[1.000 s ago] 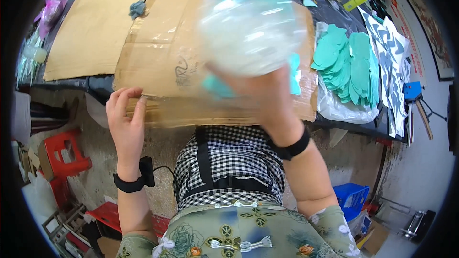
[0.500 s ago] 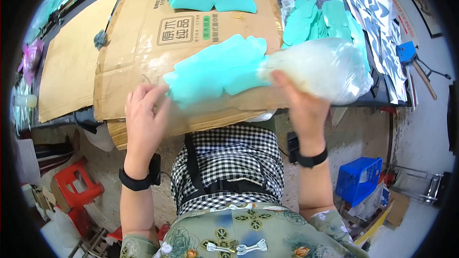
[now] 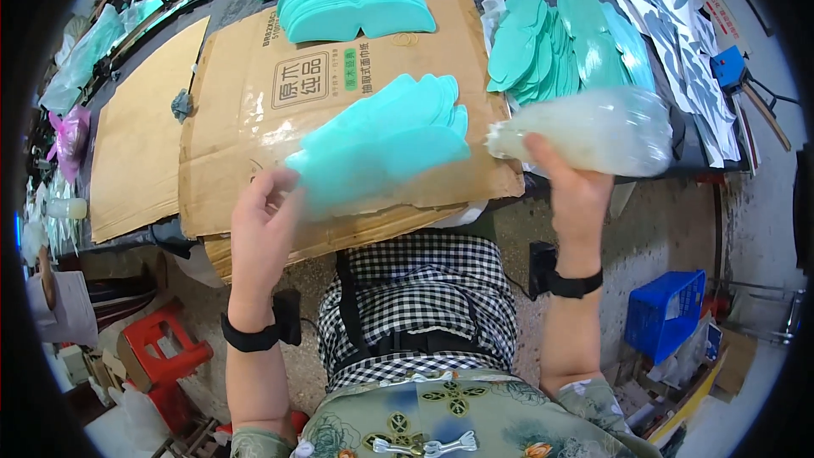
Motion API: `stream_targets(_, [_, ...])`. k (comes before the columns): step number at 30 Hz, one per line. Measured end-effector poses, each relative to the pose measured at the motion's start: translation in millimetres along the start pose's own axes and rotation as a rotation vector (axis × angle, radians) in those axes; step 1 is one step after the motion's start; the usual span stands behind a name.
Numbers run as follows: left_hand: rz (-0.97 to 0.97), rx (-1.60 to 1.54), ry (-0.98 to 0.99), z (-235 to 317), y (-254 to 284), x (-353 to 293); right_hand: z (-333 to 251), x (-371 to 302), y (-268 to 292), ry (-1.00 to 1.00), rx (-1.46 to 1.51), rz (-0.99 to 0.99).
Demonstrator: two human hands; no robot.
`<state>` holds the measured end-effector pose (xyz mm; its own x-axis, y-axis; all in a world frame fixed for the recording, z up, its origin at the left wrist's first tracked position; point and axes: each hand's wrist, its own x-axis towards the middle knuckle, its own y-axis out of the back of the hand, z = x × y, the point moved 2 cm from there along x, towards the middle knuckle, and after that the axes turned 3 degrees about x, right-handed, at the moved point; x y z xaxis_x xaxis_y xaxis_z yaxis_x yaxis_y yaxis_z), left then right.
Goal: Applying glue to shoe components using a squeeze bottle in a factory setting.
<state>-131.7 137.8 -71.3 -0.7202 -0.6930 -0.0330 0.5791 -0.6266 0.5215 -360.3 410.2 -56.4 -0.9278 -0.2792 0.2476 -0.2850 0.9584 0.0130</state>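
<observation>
A fanned stack of teal cut-out pieces (image 3: 390, 137) with lobed edges lies on the brown cardboard (image 3: 229, 136) in front of me. At its left end, my left hand (image 3: 264, 208) pinches the edge of the pieces between thumb and fingers; its fingertips are slightly blurred. My right hand (image 3: 570, 182) is wrapped round a translucent plastic bottle (image 3: 606, 131) lying on its side in the air. The bottle's whitish narrow end points left, just right of the fanned pieces and apart from them.
A tall stack of teal pieces (image 3: 352, 0) sits on the cardboard's far part, and more loose teal pieces (image 3: 543, 47) lie at right. Patterned white sheets (image 3: 670, 34) hang over the table's right. A blue basket (image 3: 666, 314) and a red stool (image 3: 165, 343) stand on the floor.
My right hand has drawn the bottle to the right, away from the fanned pieces. My left hand stays at their left end. The whole view has shifted slightly.
</observation>
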Motion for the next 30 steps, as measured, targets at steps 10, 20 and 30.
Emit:
stream_targets(10, [0.165,-0.549,-0.297,59,20,8,-21,-6,29,-0.018,0.253,0.217])
stream_targets(20, [-0.022,0.46,-0.594,2,-24,-5,-23,-17,-63,0.017,0.059,-0.359])
stream_targets(30, [0.032,0.624,-0.506,1,-17,-21,-13,49,-127,0.065,-0.085,-0.271])
